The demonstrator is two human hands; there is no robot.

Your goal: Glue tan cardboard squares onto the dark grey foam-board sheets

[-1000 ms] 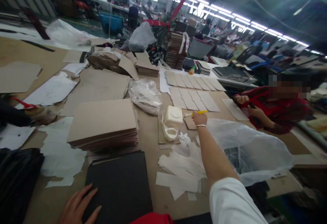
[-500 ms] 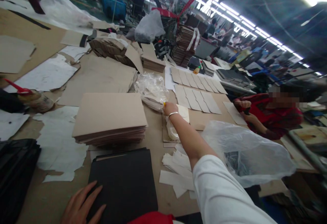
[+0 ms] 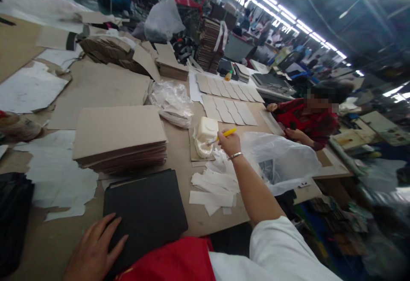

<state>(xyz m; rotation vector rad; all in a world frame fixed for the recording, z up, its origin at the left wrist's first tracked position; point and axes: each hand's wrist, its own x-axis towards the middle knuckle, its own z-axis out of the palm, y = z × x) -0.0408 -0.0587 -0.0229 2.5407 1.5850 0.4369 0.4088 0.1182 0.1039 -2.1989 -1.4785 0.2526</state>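
My right hand (image 3: 229, 143) grips a brush with a yellow handle (image 3: 229, 132). The brush's lower end reaches into the mouth of a cut-open whitish plastic container (image 3: 207, 128), whose inside is smeared with something white, possibly glue. That container lies on a piece of board (image 3: 196, 155). With fingers spread, my left hand (image 3: 96, 244) rests on the left edge of black flat panels (image 3: 149, 215) lying in front of me. Beyond these panels stands a tall stack of beige cardboard sheets (image 3: 118, 133).
White paper strips (image 3: 213, 182) lie near the container, with a clear plastic bag (image 3: 282, 157) to their right. Cut beige boards (image 3: 229, 110) are laid out in rows farther back. A co-worker in red (image 3: 307, 118) sits at the right. Black pieces (image 3: 14, 217) are piled far left.
My right hand has drawn back toward me and right, bringing the brush and container into clearer view. The camera view has shifted right. My left hand stays on the black panels.
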